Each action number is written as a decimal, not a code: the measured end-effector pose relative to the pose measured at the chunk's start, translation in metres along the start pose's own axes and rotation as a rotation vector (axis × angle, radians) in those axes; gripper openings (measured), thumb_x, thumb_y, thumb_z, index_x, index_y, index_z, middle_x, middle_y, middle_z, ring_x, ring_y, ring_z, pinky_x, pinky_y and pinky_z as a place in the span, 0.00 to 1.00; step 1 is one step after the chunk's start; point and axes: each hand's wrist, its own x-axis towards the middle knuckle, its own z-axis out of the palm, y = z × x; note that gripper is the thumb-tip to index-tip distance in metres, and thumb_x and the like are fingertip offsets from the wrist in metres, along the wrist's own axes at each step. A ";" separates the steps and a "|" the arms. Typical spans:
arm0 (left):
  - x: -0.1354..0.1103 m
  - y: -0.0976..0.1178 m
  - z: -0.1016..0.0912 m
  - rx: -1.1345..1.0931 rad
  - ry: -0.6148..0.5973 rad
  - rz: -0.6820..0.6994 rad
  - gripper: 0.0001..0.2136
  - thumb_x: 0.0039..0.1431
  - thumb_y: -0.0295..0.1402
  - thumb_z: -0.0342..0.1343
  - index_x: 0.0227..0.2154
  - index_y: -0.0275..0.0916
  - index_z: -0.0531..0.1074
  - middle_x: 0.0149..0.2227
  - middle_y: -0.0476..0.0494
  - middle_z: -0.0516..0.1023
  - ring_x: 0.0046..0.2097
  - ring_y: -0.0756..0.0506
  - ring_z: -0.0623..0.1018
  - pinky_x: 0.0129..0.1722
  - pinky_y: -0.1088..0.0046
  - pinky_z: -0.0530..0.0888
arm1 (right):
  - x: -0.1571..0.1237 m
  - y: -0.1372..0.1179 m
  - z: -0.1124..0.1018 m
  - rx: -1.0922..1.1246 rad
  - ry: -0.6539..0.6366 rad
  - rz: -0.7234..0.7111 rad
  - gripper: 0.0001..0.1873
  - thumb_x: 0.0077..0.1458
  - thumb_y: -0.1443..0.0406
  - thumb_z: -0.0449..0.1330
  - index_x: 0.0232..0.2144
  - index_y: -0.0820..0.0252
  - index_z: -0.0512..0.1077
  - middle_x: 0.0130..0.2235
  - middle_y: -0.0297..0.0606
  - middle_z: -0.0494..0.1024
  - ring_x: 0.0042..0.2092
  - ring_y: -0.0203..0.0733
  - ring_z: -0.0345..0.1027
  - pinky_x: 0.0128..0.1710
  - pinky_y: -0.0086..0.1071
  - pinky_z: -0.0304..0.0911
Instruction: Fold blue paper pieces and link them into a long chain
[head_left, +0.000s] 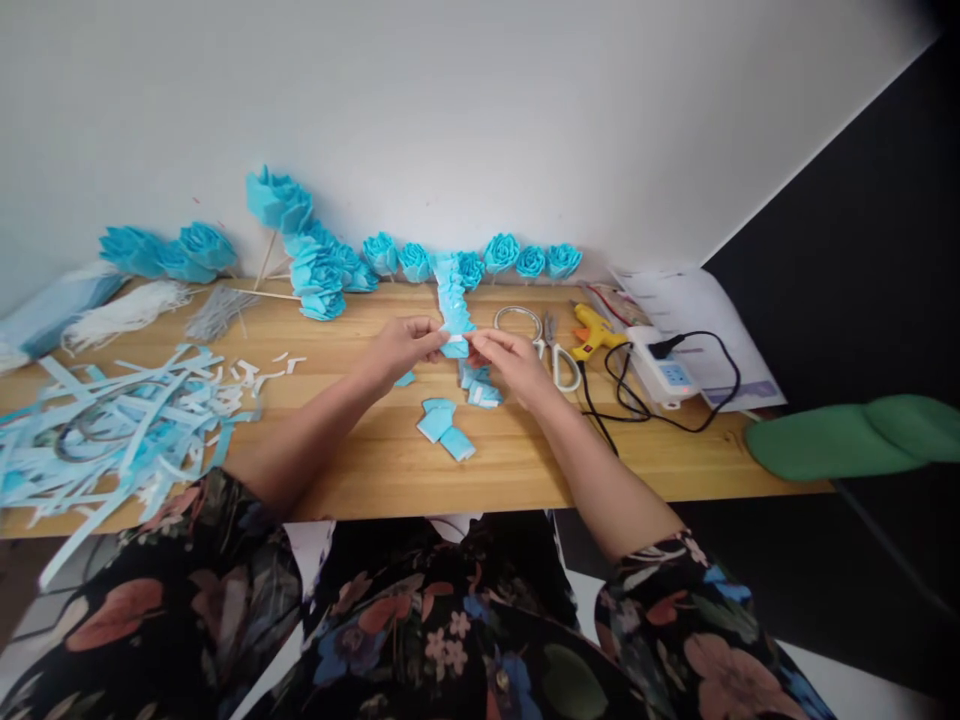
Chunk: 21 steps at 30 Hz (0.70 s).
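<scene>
Between my two hands is a small light-blue petal piece (454, 347) with a white strip along its upper edge. The fingertips of my left hand (409, 345) pinch its left side, and my right hand (514, 360) pinches its right side. Just beyond my fingers, a row of overlapping blue pieces (451, 285) runs back toward the wall. Nearer to me on the table lie a few loose blue pieces (446, 428). More blue pieces with white strips (481, 388) sit beside and partly under my right hand.
Several blue paper-like roses (502, 254) line the wall. White-handled scissors (559, 360), a tape roll (517, 318) and a yellow glue gun (596, 330) lie right, near a corded power strip (664, 365). Blue and white scraps (142, 430) pile up left. A green object (832, 440) overhangs the right edge.
</scene>
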 end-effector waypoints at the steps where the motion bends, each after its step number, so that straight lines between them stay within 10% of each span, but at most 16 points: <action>1: -0.001 0.000 0.001 0.019 0.001 0.003 0.20 0.47 0.51 0.67 0.26 0.37 0.74 0.23 0.48 0.75 0.28 0.50 0.72 0.32 0.73 0.68 | 0.000 0.000 0.000 -0.016 0.006 0.000 0.22 0.48 0.47 0.67 0.34 0.59 0.81 0.29 0.34 0.79 0.33 0.37 0.71 0.36 0.31 0.67; 12: -0.006 -0.020 0.001 0.170 -0.009 0.128 0.15 0.57 0.44 0.61 0.26 0.37 0.72 0.24 0.50 0.73 0.27 0.51 0.69 0.28 0.74 0.64 | -0.003 0.002 0.006 -0.089 -0.088 0.052 0.18 0.47 0.52 0.66 0.33 0.60 0.78 0.24 0.31 0.74 0.27 0.35 0.66 0.27 0.29 0.62; 21: -0.015 -0.018 0.010 0.572 0.427 0.711 0.06 0.62 0.34 0.60 0.30 0.40 0.74 0.31 0.46 0.77 0.36 0.46 0.73 0.39 0.67 0.68 | 0.000 0.007 0.006 -0.095 0.077 0.002 0.15 0.49 0.54 0.66 0.32 0.60 0.78 0.24 0.32 0.76 0.27 0.35 0.68 0.29 0.29 0.63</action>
